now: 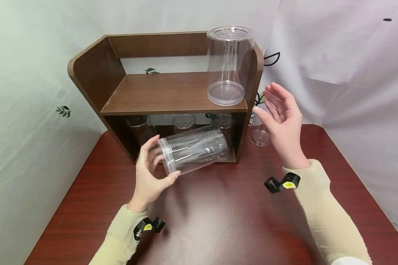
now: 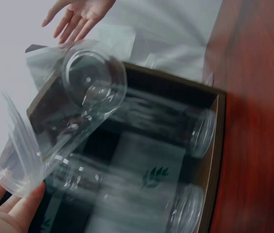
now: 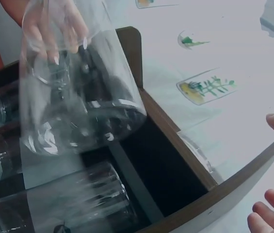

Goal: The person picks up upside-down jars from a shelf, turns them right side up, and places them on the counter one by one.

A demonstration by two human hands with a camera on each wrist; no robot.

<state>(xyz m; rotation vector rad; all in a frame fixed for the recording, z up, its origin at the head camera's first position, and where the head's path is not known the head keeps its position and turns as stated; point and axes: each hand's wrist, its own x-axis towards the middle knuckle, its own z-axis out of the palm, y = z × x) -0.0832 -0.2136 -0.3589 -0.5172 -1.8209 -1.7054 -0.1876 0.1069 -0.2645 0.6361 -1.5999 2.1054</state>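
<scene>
My left hand [image 1: 149, 176] grips a clear plastic jar [image 1: 199, 149] around its lidded end. The jar lies tilted nearly sideways in front of the lower shelf opening, its base pointing right and slightly up. In the left wrist view, thumb and fingers hold the lid [image 2: 15, 179]. My right hand [image 1: 283, 121] is raised beside the shelf's right side, fingers spread and loosely bent around nothing. Near it, a large clear jar [image 1: 230, 62] stands upside down on the upper shelf, lid at the bottom.
A brown two-tier wooden shelf [image 1: 166, 92] stands at the back of the reddish table [image 1: 199, 221]. Three clear jars, one of them here [image 1: 184, 121], stand upside down in its lower compartment. A round clear lid [image 1: 260, 136] lies right of the shelf. White cloth hangs behind.
</scene>
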